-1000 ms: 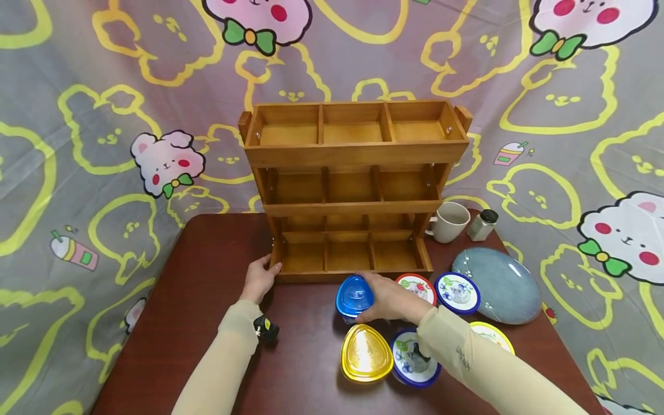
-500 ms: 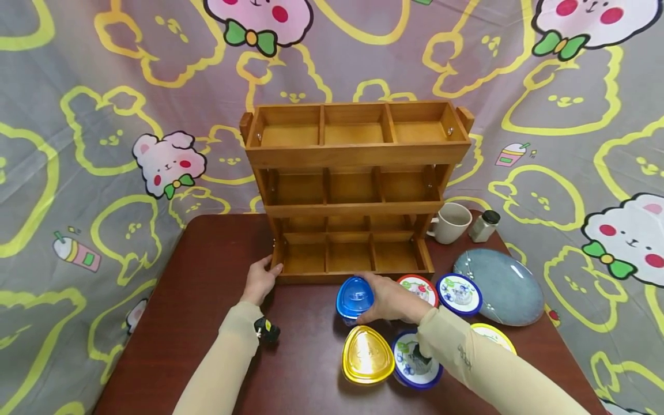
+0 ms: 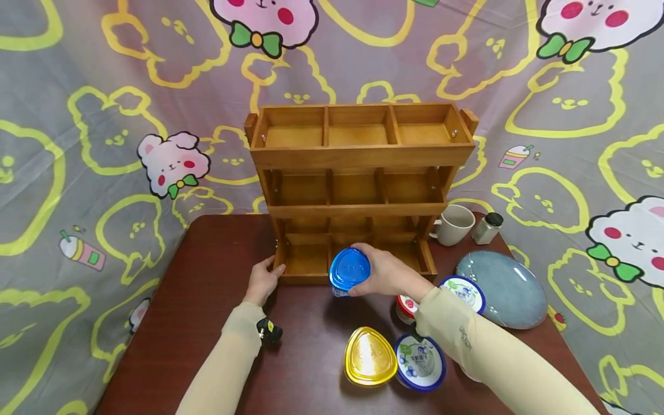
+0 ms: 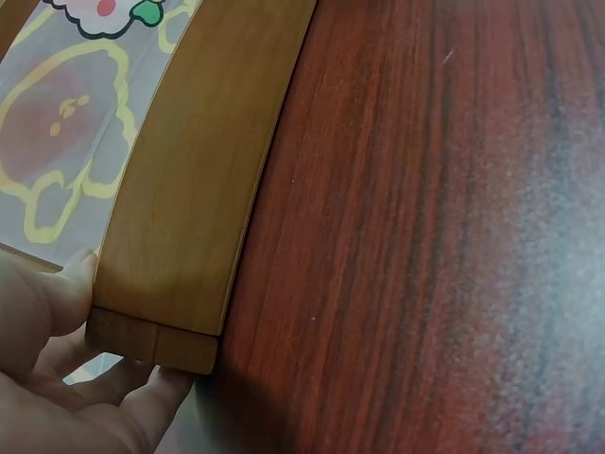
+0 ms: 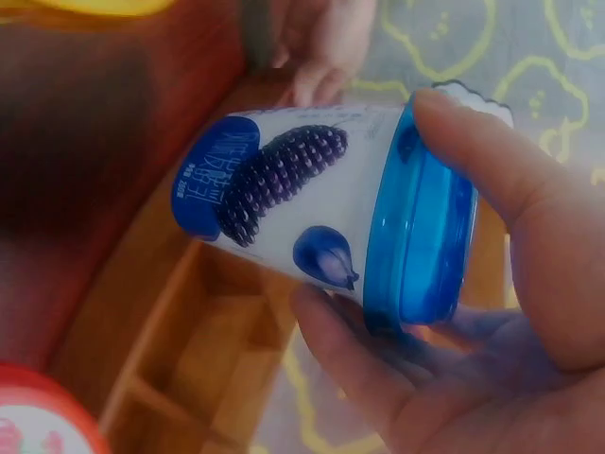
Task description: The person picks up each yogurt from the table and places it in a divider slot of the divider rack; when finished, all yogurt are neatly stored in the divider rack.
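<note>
My right hand (image 3: 389, 273) grips a yogurt cup (image 3: 349, 270) with a blue lid, in front of the rack's lowest tier and raised off the table. In the right wrist view this cup (image 5: 293, 194) shows a dark purple corn picture on its white side, with thumb and fingers around the lid end. My left hand (image 3: 262, 282) holds the lower left front corner of a wooden three-tier rack (image 3: 363, 157). In the left wrist view its thumb and fingers pinch the end of the rack's side board (image 4: 189, 189). The rack's tiers are split into compartments.
On the dark red table (image 3: 223, 248) stand a gold-lidded cup (image 3: 370, 356), a blue-rimmed cup (image 3: 420, 362), another blue-rimmed cup (image 3: 467, 291) and a partly hidden red-rimmed cup (image 3: 404, 308). Farther right are a blue-grey plate (image 3: 510, 288), a mug (image 3: 455, 225) and a black-capped jar (image 3: 487, 229).
My right hand has lifted the blue-lidded cup from the table and moved it forward toward the rack. The left hand stays on the rack's corner. The head view has shifted slightly.
</note>
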{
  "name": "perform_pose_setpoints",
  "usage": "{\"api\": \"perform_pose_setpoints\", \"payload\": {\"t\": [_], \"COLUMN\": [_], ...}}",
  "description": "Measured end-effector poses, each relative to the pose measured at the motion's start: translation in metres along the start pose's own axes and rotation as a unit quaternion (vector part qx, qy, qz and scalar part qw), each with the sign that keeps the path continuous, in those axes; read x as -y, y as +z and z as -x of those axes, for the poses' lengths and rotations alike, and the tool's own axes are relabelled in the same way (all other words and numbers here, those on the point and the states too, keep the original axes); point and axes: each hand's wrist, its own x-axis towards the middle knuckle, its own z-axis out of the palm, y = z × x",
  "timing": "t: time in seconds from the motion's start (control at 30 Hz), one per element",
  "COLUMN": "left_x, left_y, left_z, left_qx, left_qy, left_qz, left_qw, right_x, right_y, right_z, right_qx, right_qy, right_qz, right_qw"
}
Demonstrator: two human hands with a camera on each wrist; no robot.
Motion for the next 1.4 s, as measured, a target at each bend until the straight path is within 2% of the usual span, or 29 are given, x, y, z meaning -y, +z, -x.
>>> {"api": "perform_pose_setpoints", "payload": {"t": [0.23, 0.47, 0.8, 0.97, 1.17, 1.4], "left_x": [0.000, -0.001, -0.002, 0.002, 0.007, 0.012], "left_y": [0.005, 0.013, 0.015, 0.010, 0.004, 0.005], "left_z": [-0.004, -0.006, -0.006, -0.002, 0.003, 0.000], "left_qx": [-0.009, -0.021, -0.028, -0.025, -0.031, -0.028], "left_qy": [0.010, 0.024, 0.013, 0.017, 0.014, 0.011], "left_qz": [0.007, 0.003, 0.018, 0.014, 0.004, 0.011], "left_qw": [0.9999, 0.9995, 0.9994, 0.9995, 0.9994, 0.9995], "right_x": [0.018, 0.029, 0.029, 0.027, 0.026, 0.020], "right_y": [-0.004, 0.004, 0.022, 0.036, 0.054, 0.061], "right_z": [-0.032, -0.066, -0.108, -0.123, -0.135, -0.144], "right_qx": [-0.011, -0.013, 0.001, 0.015, 0.031, 0.036], "right_qy": [-0.028, -0.009, 0.013, 0.025, 0.024, 0.024], "right_qz": [0.001, -0.008, -0.006, -0.003, -0.026, -0.023], "right_qw": [0.9995, 0.9998, 0.9999, 0.9996, 0.9989, 0.9988]}}
